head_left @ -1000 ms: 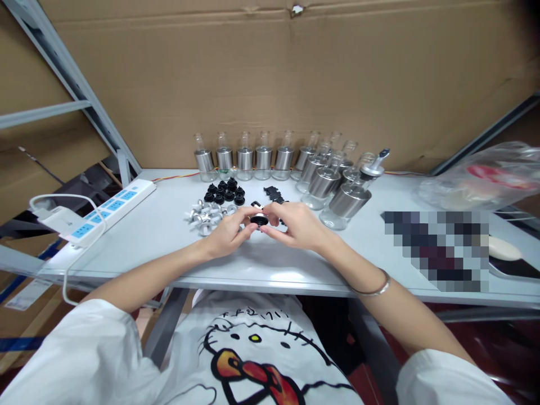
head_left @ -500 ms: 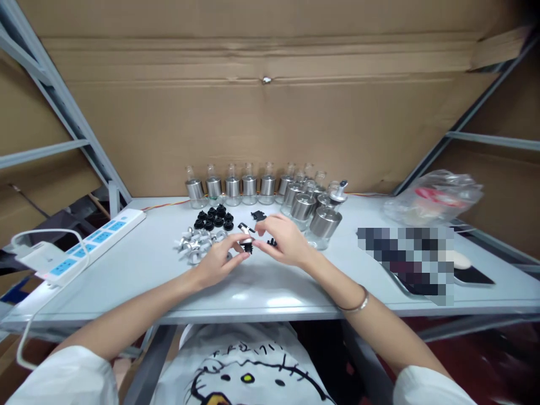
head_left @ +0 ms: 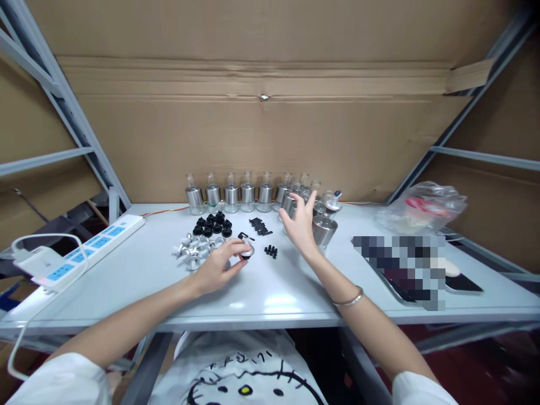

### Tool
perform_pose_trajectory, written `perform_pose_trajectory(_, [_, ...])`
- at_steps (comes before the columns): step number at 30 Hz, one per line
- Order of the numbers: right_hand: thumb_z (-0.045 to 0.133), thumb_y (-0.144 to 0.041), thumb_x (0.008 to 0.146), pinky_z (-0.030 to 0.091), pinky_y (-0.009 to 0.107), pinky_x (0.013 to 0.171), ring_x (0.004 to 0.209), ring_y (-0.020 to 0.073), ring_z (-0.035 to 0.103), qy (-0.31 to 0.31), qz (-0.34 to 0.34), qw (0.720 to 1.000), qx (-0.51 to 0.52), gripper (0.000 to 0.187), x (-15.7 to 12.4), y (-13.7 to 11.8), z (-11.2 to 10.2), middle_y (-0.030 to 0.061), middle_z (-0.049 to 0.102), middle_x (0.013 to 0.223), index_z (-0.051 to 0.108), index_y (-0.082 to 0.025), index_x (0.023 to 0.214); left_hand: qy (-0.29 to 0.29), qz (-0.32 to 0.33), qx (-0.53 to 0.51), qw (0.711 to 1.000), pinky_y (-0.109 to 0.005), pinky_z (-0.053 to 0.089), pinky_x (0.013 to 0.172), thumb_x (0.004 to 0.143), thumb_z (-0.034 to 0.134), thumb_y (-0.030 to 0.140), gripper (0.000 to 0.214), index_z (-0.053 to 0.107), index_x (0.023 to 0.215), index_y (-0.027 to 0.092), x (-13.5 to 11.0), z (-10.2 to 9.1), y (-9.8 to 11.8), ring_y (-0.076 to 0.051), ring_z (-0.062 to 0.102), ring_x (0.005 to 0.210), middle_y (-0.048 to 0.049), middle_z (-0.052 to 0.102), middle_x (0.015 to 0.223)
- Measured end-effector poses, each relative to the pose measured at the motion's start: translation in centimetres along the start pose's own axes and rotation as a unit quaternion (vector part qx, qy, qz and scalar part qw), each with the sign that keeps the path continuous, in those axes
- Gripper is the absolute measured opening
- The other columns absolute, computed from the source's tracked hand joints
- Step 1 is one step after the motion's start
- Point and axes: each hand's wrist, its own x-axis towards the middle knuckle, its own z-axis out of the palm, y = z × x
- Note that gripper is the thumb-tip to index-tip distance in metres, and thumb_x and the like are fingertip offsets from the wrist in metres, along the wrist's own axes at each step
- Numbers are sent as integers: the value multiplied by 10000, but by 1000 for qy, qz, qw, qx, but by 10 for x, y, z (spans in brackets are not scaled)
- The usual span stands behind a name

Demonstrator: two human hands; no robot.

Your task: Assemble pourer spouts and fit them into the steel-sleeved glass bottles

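Observation:
A metal pourer spout [head_left: 248,251] with a black base sits pinched between the thumb and fingers of my left hand [head_left: 221,264], just above the table. My right hand [head_left: 300,225] is raised by the clustered glass bottles with steel sleeves [head_left: 324,228], its fingers spread; it partly hides several of them, and I cannot make out any contact. Left of the held spout lies a heap of metal spout tops [head_left: 192,251], with black ribbed stoppers [head_left: 214,225] behind. Flat black pieces [head_left: 259,226] and small black caps [head_left: 271,251] lie between my hands.
More sleeved bottles [head_left: 231,195] stand in a row along the cardboard back wall [head_left: 253,140]. One bottle at the right carries a fitted spout [head_left: 333,203]. A white power strip [head_left: 97,244] runs down the left side. A plastic bag [head_left: 422,208] and a pixelated area lie at right.
My right hand has left the spout and moved right and up to the bottles, its fingers opening. My left hand keeps hold of the spout. The small black caps now show fully.

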Motion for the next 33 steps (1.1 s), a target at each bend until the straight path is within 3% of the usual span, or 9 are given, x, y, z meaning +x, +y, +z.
perform_pose_trajectory(4, [556, -310, 812, 171, 574, 1129, 1451, 405, 44, 8, 126, 992, 23, 513, 2, -6, 0, 237, 30, 1544, 485, -134, 1288, -14, 6, 19, 1000, -332, 514, 892, 937, 472, 187, 259, 536, 1184, 230, 1, -1, 0, -177, 610, 1051, -85, 593, 1132])
perform_pose_trajectory(7, [552, -280, 792, 170, 559, 1136, 1433, 390, 142, 12, 137, 990, 17, 506, 7, -3, 1, 250, 149, 1503, 528, -99, 1264, -5, 19, 18, 1000, -328, 511, 892, 939, 467, 174, 283, 523, 1209, 233, 1, 0, -1, -177, 602, 1063, -88, 582, 1140])
perform_pose_trajectory(11, [441, -232, 842, 263, 503, 1121, 1357, 324, 318, 61, 100, 992, 41, 416, 8, 8, 7, 232, 313, 1393, 581, -75, 1201, 22, 30, 18, 999, -314, 507, 887, 935, 478, 155, 300, 513, 1219, 245, 0, 1, -3, -167, 590, 1071, -82, 570, 1142])
perform_pose_trajectory(14, [438, -237, 859, 307, 506, 1098, 1296, 296, 389, 88, 34, 995, 42, 366, 4, 8, 9, 192, 387, 1326, 617, -100, 1148, 49, 27, 24, 998, -316, 511, 873, 937, 487, 170, 316, 494, 1240, 259, -1, 1, -5, -172, 579, 1088, -82, 564, 1153])
perform_pose_trajectory(17, [464, -240, 886, 335, 521, 1080, 1290, 284, 399, 119, -74, 990, 30, 331, -4, -5, 5, 158, 405, 1322, 618, -154, 1165, 82, 17, 36, 996, -294, 521, 811, 941, 492, 206, 334, 460, 1269, 260, -1, 1, -7, -182, 560, 1112, -86, 575, 1157])
perform_pose_trajectory(23, [473, -145, 896, 407, 499, 1049, 1314, 284, 386, 198, -283, 937, 48, 517, -20, -38, -14, 119, 332, 1326, 452, -291, 1391, 163, 2, 55, 985, -273, 493, 787, 949, 487, 274, 324, 443, 1268, 234, 0, -1, -10, -141, 570, 925, -67, 568, 1087])
perform_pose_trajectory(28, [446, -122, 858, 488, 490, 971, 1297, 313, 414, 108, -375, 915, 102, 672, -35, -48, -16, 145, 311, 1347, 283, -281, 1490, 166, -12, 54, 985, -283, 480, 839, 951, 480, 311, 337, 427, 1273, 224, -1, -1, -12, -149, 573, 960, -61, 572, 1078])
perform_pose_trajectory(33, [479, -127, 780, 544, 457, 912, 1263, 317, 445, 31, -456, 872, 175, 689, -54, -58, -9, 157, 299, 1348, 357, -232, 1450, 199, -9, 1, 980, -329, 458, 928, 935, 509, 295, 379, 405, 1292, 224, -6, -1, -20, -175, 562, 1080, -80, 555, 1158])
